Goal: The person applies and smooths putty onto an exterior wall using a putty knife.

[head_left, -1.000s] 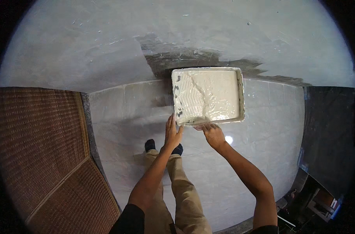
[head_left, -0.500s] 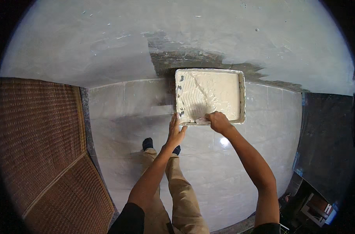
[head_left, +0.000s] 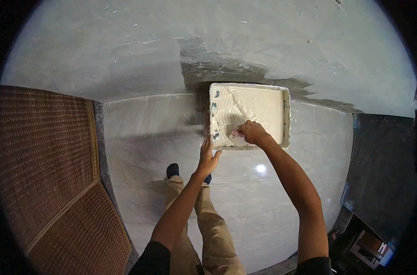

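Note:
A paint tray [head_left: 289, 123], its rim smeared with cream paint, stands on the floor by the wall. Cream paint [head_left: 261, 103] fills it, and a ribbed slope shows at its left side. My left hand [head_left: 207, 158] grips the tray's near left corner, fingers along the left side and thumb at the near edge. Over the near part of the tray, my right hand [head_left: 254, 133] is closed on what looks like a paintbrush [head_left: 237, 134], short, reddish and streaked with paint. My fingers cover most of its handle.
Ahead rises a wall [head_left: 103, 50] with fresh grey-white paint and a dark patch [head_left: 227, 68] behind the tray. Woven mats [head_left: 48, 151] stand along the left. My feet [head_left: 172, 170] are on the tiled floor [head_left: 272, 206]. A dark panel [head_left: 383, 169] and assorted items [head_left: 369, 247] lie right.
My right hand has lifted the brush from the tray's near edge, a little farther in and left over the ribbed slope. The left hand stays at the corner. The view has shifted slightly.

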Available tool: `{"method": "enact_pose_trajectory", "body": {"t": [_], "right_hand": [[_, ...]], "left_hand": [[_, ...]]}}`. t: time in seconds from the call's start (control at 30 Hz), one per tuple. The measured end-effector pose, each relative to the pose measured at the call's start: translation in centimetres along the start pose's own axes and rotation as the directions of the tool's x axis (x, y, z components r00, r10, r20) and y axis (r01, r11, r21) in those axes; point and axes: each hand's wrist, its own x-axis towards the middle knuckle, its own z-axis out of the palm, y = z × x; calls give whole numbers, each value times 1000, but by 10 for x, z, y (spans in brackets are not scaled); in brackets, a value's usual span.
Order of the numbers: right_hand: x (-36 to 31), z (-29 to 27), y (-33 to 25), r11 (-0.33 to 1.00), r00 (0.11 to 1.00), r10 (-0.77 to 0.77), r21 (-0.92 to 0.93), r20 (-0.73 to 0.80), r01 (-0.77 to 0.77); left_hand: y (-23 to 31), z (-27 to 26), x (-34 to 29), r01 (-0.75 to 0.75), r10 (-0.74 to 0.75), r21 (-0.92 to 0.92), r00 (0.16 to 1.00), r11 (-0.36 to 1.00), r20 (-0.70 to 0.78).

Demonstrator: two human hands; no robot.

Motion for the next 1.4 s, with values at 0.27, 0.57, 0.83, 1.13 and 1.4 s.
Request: {"method": "enact_pose_trajectory", "body": {"t": [0.27,0.57,0.83,1.13,1.4], "right_hand": [[-17,6,12,998,998,-62,13,-7,62],[11,1,27,988,987,-98,132,131,80],[17,-15,67,967,970,-45,253,239,-17],[-75,-15,77,-22,981,132,990,142,-141],[-159,-88,-2,-349,961,176,899,-214,264]], "left_hand": [[3,0,-2,-4,4,-19,1000,1000,-8],[0,2,-2,-10,9,-16,1000,1000,-17],[17,-16,2,-66,65,-8,994,998,-89],[123,-70,20,-82,75,-166,996,983,-49],[257,-141,5,-407,398,-86,911,909,-108]]}}
